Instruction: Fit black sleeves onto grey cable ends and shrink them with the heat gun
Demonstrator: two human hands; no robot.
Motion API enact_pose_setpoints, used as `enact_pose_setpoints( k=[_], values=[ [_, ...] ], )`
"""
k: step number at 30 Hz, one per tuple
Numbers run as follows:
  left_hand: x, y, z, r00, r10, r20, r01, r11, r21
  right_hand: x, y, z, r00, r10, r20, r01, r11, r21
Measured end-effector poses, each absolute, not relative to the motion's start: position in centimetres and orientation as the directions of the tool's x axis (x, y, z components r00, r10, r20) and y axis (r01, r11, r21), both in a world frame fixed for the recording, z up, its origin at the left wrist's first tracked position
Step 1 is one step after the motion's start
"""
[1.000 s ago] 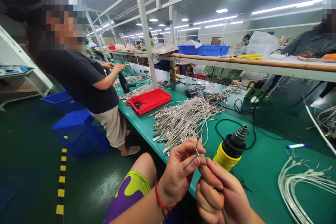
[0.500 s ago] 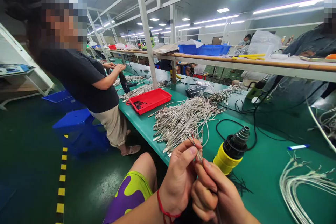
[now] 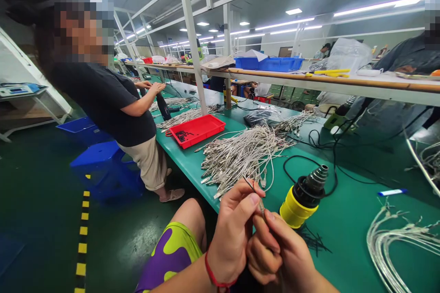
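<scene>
Close together over the table's near edge, my left hand (image 3: 235,226) and my right hand (image 3: 280,249) both pinch one thin cable (image 3: 262,208). Thin dark and red wires stick out of its end above my left thumb and fingers. The rest of the cable is mostly hidden by my right fingers. Beyond my hands lies a big heap of whitish cables (image 3: 240,158) with metal plugs. To the right of my hands stands a yellow-and-black heat gun (image 3: 300,203), its metal nozzle pointing up. Short black tubes (image 3: 314,240) are scattered at its base.
A red tray (image 3: 197,131) with small black pieces stands beyond the heap. On the right are a marker (image 3: 392,192) and a bundle of clear-sheathed cables (image 3: 385,242). Black cords (image 3: 309,159) cross the green table (image 3: 347,219). A co-worker (image 3: 99,96) stands at left, beside a blue stool (image 3: 99,160).
My hands have barely shifted, with my right hand slightly further left. Both keep hold of the cable. The view has tilted very slightly.
</scene>
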State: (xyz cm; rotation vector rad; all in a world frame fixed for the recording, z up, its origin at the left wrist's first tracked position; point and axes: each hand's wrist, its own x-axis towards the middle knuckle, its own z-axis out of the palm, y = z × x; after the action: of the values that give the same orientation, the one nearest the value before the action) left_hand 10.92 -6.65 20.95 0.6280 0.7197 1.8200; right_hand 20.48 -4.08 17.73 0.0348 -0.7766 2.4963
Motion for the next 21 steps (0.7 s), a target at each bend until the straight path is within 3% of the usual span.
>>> enact_pose_setpoints(
  k=[4,9,16,21],
  values=[
    [10.2,-6.9,21.2,-0.403,0.858,0.318,-0.26,-0.441,0.859,19.9,-3.9,17.5,-0.804,0.548,0.23,-0.566,-0.588,-0.579],
    [9.6,-7.4,21.6,-0.33,0.703,0.63,0.113,-0.633,0.766,20.2,-3.8,17.4,-0.789,0.589,0.176,-0.531,-0.509,-0.678],
    [9.4,-8.0,21.3,-0.241,0.623,0.744,0.237,-0.706,0.668,20.7,-3.9,15.4,-0.717,0.682,0.145,-0.561,-0.44,-0.702],
    [9.4,-8.0,21.3,-0.226,0.611,0.758,0.22,-0.727,0.651,21.0,-4.0,14.7,-0.76,0.631,0.155,-0.53,-0.464,-0.71]
  ],
)
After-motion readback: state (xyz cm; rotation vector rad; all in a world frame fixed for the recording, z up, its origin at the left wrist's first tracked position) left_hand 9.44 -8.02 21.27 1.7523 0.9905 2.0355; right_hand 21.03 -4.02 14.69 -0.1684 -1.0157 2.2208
